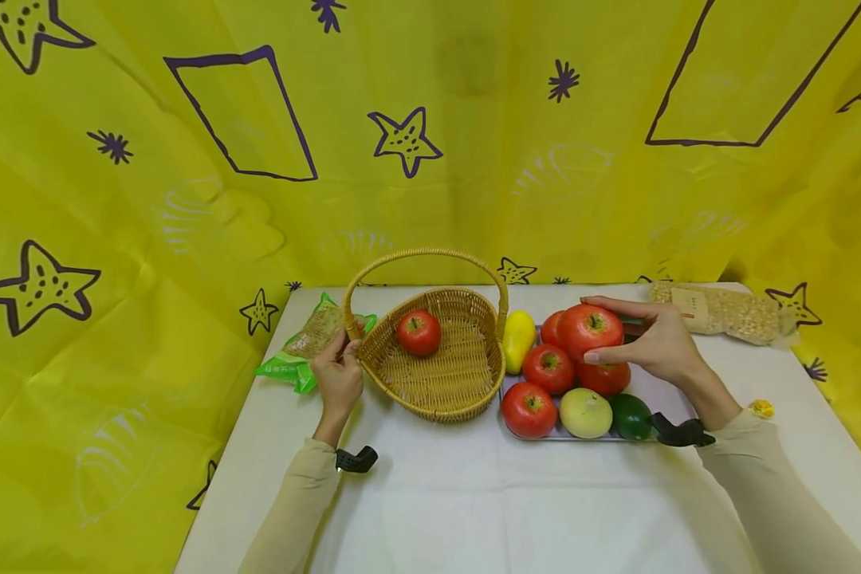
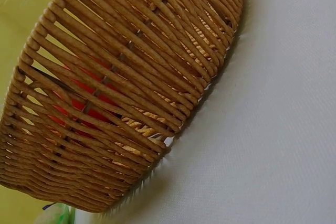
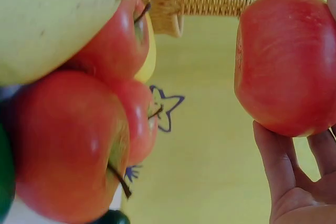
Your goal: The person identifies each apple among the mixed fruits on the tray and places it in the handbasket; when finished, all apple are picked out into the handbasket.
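Note:
My right hand (image 1: 656, 339) grips a red apple (image 1: 590, 328) between thumb and fingers, above the other fruit on a pale tray (image 1: 670, 399). In the right wrist view this held apple (image 3: 289, 64) is raised clear of the apples beside it. My left hand (image 1: 340, 379) holds the left end of a wicker basket (image 1: 430, 399), by the foot of its arched handle. One red apple (image 1: 419, 332) lies inside the basket, and its red shows through the weave in the left wrist view. That view does not show the left hand.
On the tray lie several red apples (image 1: 529, 410), a pale yellow-green round fruit (image 1: 586, 413), a dark green fruit (image 1: 631, 417) and a yellow oblong fruit (image 1: 519, 343). A green-edged bag (image 1: 312, 339) sits behind the left hand. A clear bag of grains (image 1: 739, 312) lies at the back right.

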Demonstrator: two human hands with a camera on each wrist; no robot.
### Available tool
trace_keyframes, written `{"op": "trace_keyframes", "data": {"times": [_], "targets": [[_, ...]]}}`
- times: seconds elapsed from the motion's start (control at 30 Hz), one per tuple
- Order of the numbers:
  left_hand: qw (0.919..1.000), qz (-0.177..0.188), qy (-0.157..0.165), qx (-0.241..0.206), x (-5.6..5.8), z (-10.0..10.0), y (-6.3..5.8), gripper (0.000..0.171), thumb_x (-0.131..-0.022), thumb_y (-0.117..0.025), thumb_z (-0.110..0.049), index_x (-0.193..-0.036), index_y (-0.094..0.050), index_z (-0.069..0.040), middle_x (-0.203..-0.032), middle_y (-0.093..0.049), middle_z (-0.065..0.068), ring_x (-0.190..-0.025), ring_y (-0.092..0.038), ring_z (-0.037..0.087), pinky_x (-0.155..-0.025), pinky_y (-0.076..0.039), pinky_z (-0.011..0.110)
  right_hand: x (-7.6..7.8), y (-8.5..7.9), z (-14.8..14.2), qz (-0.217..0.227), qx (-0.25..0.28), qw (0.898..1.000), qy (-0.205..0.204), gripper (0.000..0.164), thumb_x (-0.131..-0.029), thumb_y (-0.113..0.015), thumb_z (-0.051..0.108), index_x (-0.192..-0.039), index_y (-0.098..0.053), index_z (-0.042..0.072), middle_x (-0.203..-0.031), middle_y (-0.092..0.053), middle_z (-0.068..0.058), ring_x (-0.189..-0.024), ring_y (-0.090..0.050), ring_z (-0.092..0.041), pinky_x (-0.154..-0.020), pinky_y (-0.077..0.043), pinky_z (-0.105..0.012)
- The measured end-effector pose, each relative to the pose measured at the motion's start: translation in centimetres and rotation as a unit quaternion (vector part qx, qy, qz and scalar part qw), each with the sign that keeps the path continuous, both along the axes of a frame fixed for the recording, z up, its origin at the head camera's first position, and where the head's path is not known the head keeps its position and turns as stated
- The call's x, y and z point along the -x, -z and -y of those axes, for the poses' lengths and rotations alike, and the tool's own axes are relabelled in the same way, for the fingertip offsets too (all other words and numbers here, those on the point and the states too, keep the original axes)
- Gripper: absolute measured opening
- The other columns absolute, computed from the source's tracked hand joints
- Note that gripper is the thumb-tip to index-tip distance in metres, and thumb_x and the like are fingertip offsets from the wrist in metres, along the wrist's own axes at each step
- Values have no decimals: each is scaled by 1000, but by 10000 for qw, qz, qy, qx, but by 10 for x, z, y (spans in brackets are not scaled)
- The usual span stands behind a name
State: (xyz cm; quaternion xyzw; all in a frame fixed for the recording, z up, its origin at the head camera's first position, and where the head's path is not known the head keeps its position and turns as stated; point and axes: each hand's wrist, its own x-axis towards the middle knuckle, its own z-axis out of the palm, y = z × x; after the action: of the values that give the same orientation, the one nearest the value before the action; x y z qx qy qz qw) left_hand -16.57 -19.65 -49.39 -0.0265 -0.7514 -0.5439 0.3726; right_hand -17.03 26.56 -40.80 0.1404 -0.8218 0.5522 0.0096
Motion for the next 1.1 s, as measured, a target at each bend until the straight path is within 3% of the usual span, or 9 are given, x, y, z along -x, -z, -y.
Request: {"op": "trace_keyframes", "data": {"times": [0.2, 0.33, 0.47, 0.67, 0.83, 1.1], "targets": [[9999, -125, 90, 70, -12, -8, -21, 34, -96, -61, 19, -130, -56, 26, -115, -68, 42, -106, -70, 53, -87, -55, 6, 2, -1, 15, -304, -58, 9995, -118, 71, -70, -97, -1, -136, -74, 9, -120, -76, 23, -93, -73, -7, -78, -60, -17], [9999, -63, 12, 117, -5, -3, -9, 35, -96, -60, 20, -131, -57, 25, -116, -69, 41, -104, -73, 46, -86, -56, 6, 4, -2, 24, -442, -61, 9988, -206, 71, -67, -99, -1, -134, -75, 9, -120, -76, 23, -95, -72, -6, -77, -59, -17], [10000, -20, 6, 50, 2, 3, 5, 37, -97, -60, 18, -134, -58, 21, -116, -71, 37, -106, -74, 39, -86, -56, 6, 5, -2, 33, -316, 51, 9987, -390, 72, -68, -99, 0, -136, -74, 9, -124, -76, 21, -107, -72, -3, -87, -61, -17], [9999, -50, 112, -50, 1, 4, 4, 37, -98, -64, 13, -134, -59, 18, -121, -70, 36, -108, -70, 51, -86, -56, 6, 4, -5, 47, 39, 172, 9982, -565, 73, -69, -99, 4, -137, -74, 14, -129, -76, 13, -108, -74, -9, -88, -64, -25], [10000, 12, 56, -72, 3, 4, 7, 37, -97, -63, 16, -134, -59, 19, -121, -70, 36, -109, -70, 51, -86, -54, 4, 3, -5, 61, 180, 293, 9970, -700, 74, -70, -100, 6, -138, -73, 15, -133, -75, 8, -111, -73, -10, -90, -65, -27], [9996, -197, 175, 28, -10, -7, -18, 35, -97, -61, 19, -131, -57, 24, -114, -71, 39, -107, -69, 54, -87, -56, 7, 4, -3, 82, 18, 139, 9961, -876, 73, -69, -102, 13, -136, -75, 21, -135, -75, -2, -115, -71, -9, -94, -63, -28]]}}
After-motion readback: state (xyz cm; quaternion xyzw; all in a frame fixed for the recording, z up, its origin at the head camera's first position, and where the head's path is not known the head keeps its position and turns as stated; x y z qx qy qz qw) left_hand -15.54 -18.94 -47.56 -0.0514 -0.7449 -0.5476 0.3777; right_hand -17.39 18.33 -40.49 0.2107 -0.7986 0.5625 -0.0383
